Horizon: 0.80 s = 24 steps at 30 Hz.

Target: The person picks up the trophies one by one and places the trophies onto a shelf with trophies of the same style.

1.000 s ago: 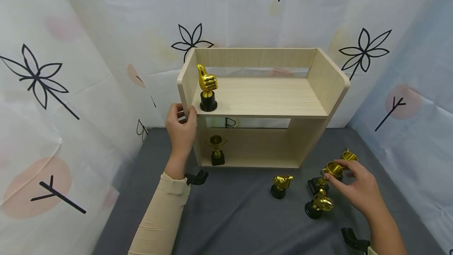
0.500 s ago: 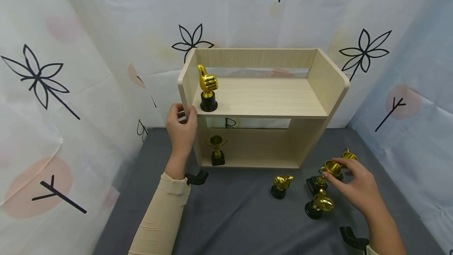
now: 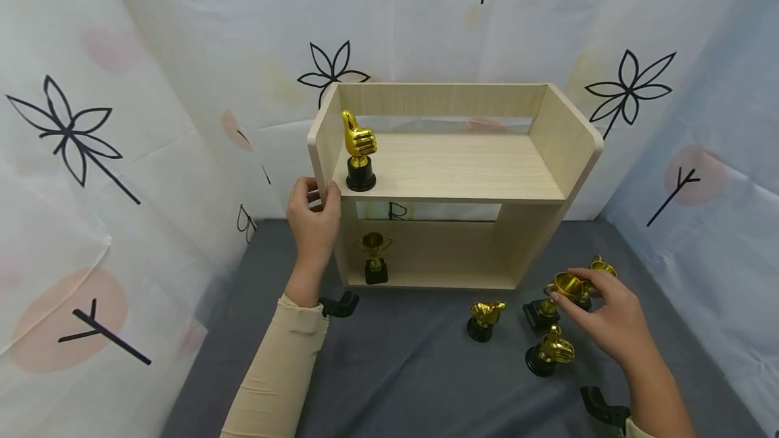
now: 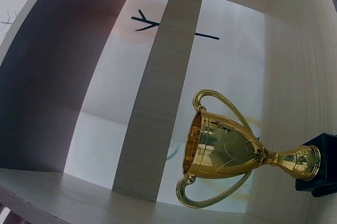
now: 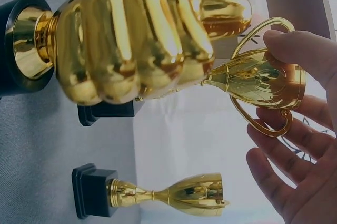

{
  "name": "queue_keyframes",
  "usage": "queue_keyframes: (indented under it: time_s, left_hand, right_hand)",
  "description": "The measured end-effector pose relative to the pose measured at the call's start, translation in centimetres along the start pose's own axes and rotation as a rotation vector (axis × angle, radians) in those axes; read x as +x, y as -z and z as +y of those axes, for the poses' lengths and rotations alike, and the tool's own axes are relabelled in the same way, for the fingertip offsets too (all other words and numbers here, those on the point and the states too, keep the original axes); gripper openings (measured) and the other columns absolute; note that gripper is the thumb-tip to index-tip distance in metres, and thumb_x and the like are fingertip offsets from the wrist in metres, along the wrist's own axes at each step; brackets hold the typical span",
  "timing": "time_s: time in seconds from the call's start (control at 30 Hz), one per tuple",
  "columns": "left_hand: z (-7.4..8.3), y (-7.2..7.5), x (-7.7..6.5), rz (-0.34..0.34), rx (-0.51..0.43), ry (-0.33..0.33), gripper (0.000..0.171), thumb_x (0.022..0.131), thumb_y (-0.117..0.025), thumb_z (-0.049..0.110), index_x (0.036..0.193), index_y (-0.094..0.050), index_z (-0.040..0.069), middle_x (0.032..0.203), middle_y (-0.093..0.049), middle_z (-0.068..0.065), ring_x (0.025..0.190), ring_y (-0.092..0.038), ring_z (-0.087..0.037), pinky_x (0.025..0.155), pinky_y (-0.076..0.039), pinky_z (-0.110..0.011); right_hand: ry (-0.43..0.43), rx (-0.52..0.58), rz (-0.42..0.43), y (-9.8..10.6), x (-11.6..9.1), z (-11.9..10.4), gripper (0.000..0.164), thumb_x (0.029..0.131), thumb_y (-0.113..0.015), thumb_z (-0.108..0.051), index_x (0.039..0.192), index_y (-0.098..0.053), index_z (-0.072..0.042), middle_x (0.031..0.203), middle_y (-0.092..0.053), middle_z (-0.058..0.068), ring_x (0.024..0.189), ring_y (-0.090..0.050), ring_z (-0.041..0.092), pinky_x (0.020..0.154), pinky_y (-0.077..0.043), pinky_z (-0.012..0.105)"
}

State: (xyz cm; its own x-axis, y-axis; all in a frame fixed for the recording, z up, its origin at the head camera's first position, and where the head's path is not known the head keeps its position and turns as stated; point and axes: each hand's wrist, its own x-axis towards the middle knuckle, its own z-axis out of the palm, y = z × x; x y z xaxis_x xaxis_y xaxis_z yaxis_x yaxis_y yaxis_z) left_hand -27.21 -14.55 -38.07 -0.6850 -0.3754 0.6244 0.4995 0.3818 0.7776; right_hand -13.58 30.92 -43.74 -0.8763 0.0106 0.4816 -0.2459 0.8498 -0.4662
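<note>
My left hand (image 3: 313, 218) grips the left side panel of a two-tier wooden shelf (image 3: 456, 167). My right hand (image 3: 611, 320) holds a gold trophy cup (image 3: 567, 285) by its bowl and handles, thumb on one side and fingers on the other. In the right wrist view, a gold thumbs-up trophy (image 5: 131, 45) hides part of the held cup's stem and base. Another trophy cup (image 5: 195, 195) stands beyond it. On the upper tier, at the left, is a thumbs-up trophy (image 3: 360, 144); below it, a trophy cup (image 4: 226, 145) stands on the lower tier.
A thumbs-up trophy (image 3: 485, 316) stands on the grey cloth (image 3: 414, 370) in front of the shelf. Nearer my right wrist is another thumbs-up trophy (image 3: 555, 350). Patterned white fabric (image 3: 152, 154) encloses the table at the back and sides.
My right hand has shifted slightly to the left with the trophy cup, opening distance from the cup behind. My left hand stays on the shelf panel.
</note>
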Motion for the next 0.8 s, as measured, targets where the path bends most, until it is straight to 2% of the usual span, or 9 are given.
queue_keyframes:
  time_s: [0.13,0.2,0.37,0.5,0.6,0.8]
  left_hand:
    - [0.1,0.0,0.0,-0.003,-0.004,0.005,0.023,0.102,-0.067,0.025,0.107,-0.068,0.003,0.108,-0.068,-0.014,0.093,-0.072,-0.025,0.079,-0.063,-0.044]
    - [0.1,0.0,0.0,-0.003,-0.011,0.007,0.022,0.102,-0.067,0.024,0.106,-0.068,0.002,0.107,-0.067,-0.014,0.093,-0.072,-0.025,0.08,-0.063,-0.045]
    - [0.0,0.0,0.0,0.001,-0.039,0.009,0.02,0.102,-0.068,0.021,0.105,-0.069,0.002,0.107,-0.067,-0.017,0.093,-0.07,-0.029,0.08,-0.061,-0.048]
    - [0.0,-0.1,0.0,0.004,-0.043,0.01,0.019,0.102,-0.069,0.02,0.106,-0.069,0.002,0.107,-0.067,-0.018,0.094,-0.07,-0.032,0.081,-0.061,-0.05]
    - [0.0,-0.1,0.0,0.002,-0.03,0.01,0.019,0.102,-0.068,0.02,0.107,-0.069,0.002,0.108,-0.067,-0.018,0.094,-0.071,-0.032,0.08,-0.061,-0.049]
    - [0.1,0.0,-0.1,0.0,-0.016,0.009,0.02,0.102,-0.067,0.021,0.108,-0.069,0.002,0.108,-0.067,-0.017,0.094,-0.071,-0.03,0.08,-0.062,-0.049]
  right_hand:
    - [0.012,0.008,0.012,-0.1,0.0,-0.2,0.047,0.081,-0.093,-0.017,0.121,-0.074,-0.004,0.113,-0.073,0.016,0.094,-0.054,-0.006,0.079,-0.04,0.006]
    - [0.015,0.01,0.015,-0.1,0.0,-0.3,0.047,0.081,-0.093,-0.017,0.121,-0.074,-0.004,0.114,-0.073,0.016,0.094,-0.053,-0.007,0.078,-0.039,0.006]
    - [0.02,0.007,0.021,-0.2,0.0,-0.5,0.047,0.08,-0.093,-0.016,0.121,-0.074,-0.003,0.114,-0.073,0.016,0.095,-0.059,0.012,0.079,-0.04,0.007]
    - [0.027,0.014,0.021,-0.3,0.1,-0.7,0.047,0.08,-0.093,-0.015,0.121,-0.074,-0.003,0.114,-0.073,0.017,0.096,-0.061,0.016,0.079,-0.039,0.007]
    - [0.034,0.012,0.024,-0.5,0.1,-0.8,0.048,0.079,-0.093,-0.014,0.121,-0.074,-0.003,0.114,-0.073,0.016,0.098,-0.062,0.024,0.079,-0.039,0.007]
    - [0.041,0.012,0.027,-0.7,0.0,-1.2,0.048,0.079,-0.093,-0.013,0.122,-0.073,-0.003,0.115,-0.072,0.014,0.101,-0.061,0.026,0.08,-0.04,0.01]
